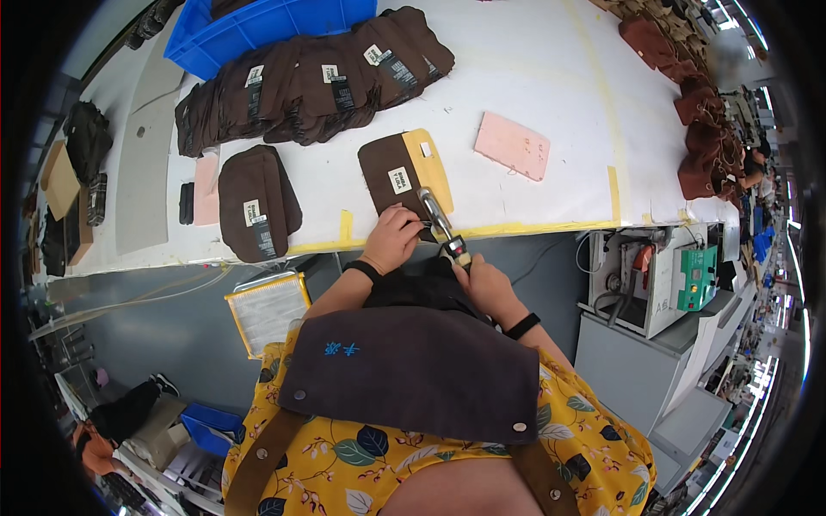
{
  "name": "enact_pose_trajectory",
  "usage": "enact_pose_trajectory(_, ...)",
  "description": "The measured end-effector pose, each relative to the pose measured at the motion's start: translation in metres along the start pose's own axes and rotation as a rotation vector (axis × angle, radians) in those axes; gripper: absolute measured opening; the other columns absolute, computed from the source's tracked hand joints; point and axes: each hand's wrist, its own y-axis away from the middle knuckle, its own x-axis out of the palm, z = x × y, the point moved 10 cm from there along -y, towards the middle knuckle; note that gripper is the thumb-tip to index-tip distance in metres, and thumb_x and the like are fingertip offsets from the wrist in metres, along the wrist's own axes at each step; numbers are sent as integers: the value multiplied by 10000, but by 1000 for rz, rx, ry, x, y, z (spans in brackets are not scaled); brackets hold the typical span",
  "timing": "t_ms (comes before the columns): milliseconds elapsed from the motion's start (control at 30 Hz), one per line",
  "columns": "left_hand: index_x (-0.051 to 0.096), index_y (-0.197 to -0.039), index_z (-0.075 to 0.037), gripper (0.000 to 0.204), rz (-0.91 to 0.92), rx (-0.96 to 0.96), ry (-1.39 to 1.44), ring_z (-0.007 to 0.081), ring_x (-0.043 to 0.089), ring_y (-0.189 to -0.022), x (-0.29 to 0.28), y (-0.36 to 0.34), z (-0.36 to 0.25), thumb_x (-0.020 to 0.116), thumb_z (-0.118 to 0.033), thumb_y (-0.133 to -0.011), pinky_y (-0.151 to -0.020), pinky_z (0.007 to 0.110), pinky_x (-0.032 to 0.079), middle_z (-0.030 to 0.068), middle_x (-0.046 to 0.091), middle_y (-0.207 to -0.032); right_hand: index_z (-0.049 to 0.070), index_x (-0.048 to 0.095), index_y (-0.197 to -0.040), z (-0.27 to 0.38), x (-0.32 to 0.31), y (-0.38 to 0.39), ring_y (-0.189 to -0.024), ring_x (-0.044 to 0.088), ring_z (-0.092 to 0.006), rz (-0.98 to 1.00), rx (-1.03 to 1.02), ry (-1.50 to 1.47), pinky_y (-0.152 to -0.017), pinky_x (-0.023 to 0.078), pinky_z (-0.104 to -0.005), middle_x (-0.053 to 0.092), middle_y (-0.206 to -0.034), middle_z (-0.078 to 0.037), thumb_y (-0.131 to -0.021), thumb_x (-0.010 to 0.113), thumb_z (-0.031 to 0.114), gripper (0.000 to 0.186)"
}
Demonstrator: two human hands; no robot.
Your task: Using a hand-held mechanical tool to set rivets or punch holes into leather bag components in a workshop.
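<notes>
In the head view my right hand (480,284) grips the dark handle of a metal hand tool (436,215), whose silver end lies over a brown fabric piece (383,172) with a white label. A yellow card (430,172) covers that piece's right side. My left hand (391,236) has bent fingers at the piece's lower edge by the tool's tip, gripping the edge; exactly what is between the fingertips is hard to make out. A pink board (511,146) lies to the right, and a small stack of brown pieces (258,202) to the left.
A blue crate (189,43) and piles of brown pieces (314,86) sit at the back of the white table (559,77). Brown bags (701,163) line the right side. A cabinet with a green machine (695,279) stands below. Another person (116,430) is at lower left.
</notes>
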Motion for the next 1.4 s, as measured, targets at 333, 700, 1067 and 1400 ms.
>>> enact_pose_trajectory(333,642,-962,-50,277,6,8,5,342,547,-1049,1,-6,-3,647,20,-694,-1043,479,443,100,573,-1026,-39,565,-924,61,-38,-123,-786,659,-458,-221,-114,-82,-705,525,-531,665,-808,-272,-977,525,438,482)
enact_pose_trajectory(700,645,-978,-55,290,-2,-3,26,340,545,-1065,1,-1,2,650,13,-697,-1050,481,436,100,573,-1038,-43,518,-980,-3,-5,16,-768,654,-463,18,15,4,-680,524,-531,661,-779,-264,-985,523,418,460)
enact_pose_trajectory(1067,651,-972,-66,277,20,0,3,328,547,-1061,2,-5,1,680,-5,-703,-1051,464,444,84,575,-1028,-27,519,-986,35,-11,-58,-732,653,-463,-129,-106,-42,-669,522,-540,660,-776,-265,-985,500,453,481)
enact_pose_trajectory(1400,645,-981,-39,293,29,-4,12,336,538,-1084,3,1,3,682,-18,-691,-1061,471,432,104,571,-1049,-35,525,-968,32,5,-27,-688,660,-442,-132,-80,1,-616,527,-525,665,-739,-244,-984,518,422,457)
